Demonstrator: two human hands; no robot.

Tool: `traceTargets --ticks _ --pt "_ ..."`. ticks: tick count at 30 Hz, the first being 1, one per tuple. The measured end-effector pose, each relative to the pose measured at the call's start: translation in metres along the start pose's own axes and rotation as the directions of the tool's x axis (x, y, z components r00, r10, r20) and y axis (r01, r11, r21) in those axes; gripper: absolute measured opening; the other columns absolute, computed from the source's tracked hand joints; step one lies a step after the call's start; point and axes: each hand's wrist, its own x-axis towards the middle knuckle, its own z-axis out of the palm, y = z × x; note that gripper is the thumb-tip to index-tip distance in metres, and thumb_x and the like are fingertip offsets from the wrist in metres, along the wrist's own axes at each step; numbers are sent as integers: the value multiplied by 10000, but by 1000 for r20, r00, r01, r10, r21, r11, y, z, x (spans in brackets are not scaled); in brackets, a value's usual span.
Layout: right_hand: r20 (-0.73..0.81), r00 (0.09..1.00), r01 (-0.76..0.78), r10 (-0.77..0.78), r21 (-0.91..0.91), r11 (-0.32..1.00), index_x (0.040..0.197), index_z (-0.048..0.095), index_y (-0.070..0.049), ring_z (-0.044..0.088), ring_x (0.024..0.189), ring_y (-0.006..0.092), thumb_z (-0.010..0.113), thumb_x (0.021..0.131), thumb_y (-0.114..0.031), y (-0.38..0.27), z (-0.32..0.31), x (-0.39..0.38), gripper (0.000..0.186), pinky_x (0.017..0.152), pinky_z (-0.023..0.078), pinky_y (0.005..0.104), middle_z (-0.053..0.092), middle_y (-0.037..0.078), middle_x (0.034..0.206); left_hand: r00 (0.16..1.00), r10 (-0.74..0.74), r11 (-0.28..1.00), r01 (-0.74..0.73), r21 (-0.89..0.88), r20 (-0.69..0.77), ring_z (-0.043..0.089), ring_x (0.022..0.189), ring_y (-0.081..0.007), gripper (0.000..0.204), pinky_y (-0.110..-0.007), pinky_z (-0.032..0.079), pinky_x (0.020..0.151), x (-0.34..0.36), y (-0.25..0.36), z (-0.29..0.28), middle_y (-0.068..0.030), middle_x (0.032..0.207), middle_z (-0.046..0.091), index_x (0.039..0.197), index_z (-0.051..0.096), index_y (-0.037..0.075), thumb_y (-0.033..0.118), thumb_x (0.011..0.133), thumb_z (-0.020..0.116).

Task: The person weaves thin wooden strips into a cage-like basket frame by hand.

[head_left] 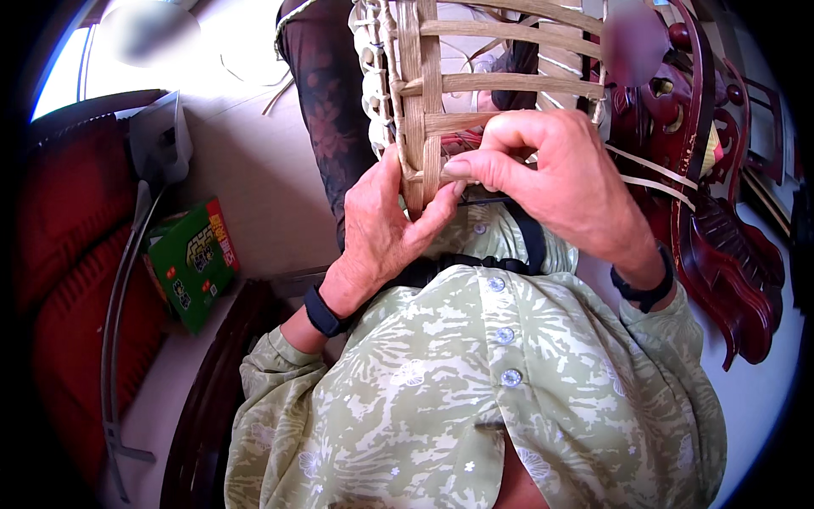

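Observation:
A woven frame of flat tan strips (pixel 409 76), with white cord along its left edge, rises at the top centre. My left hand (pixel 386 233) grips its lower left corner, thumb and fingers wrapped round it. Just right of that, my right hand (pixel 568 182) is closed in a pinch at a strip near the lower crossing, its thumb close to my left thumb. The other fingertips of my right hand are partly hidden behind its thumb.
Dark red carved furniture (pixel 704 237) stands at the right, with pale bands reaching it. At the left are a red padded seat (pixel 76 280), a grey metal stand (pixel 121 339) and a green box (pixel 191 263). Pale flooring (pixel 229 170) shows beside my patterned trouser leg (pixel 314 102).

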Motion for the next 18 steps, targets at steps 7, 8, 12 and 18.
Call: traceTargets --ticks 7,8,12,18 --pt "169 986 -132 -16 822 555 915 631 16 419 485 21 624 969 -241 20 -29 23 263 449 337 166 511 -36 612 1000 18 1000 -18 12 19 672 767 -290 430 -368 535 701 1 6 -1 -156 887 668 1160 578 30 199 811 762" --pt "210 976 -163 -52 871 464 965 634 20 399 487 18 620 970 -230 24 -32 24 250 461 334 165 525 -29 636 999 4 1000 -5 13 40 672 769 -291 435 -369 535 702 1 8 -1 -156 891 669 1167 577 29 199 812 762" --pt "-87 996 82 -11 880 468 1094 628 14 410 525 13 613 962 -142 24 -12 30 205 524 357 154 671 54 774 1000 7 999 -7 40 5 672 767 -291 453 -363 535 704 1 5 3 -152 899 671 1184 573 31 205 813 765" --pt "-424 904 229 -54 375 898 1064 630 -2 504 586 0 597 964 -94 29 17 22 140 541 418 155 735 85 915 991 -100 987 110 -118 87 670 789 -212 421 -332 535 716 3 7 -3 -125 934 687 1188 563 -3 186 858 746"
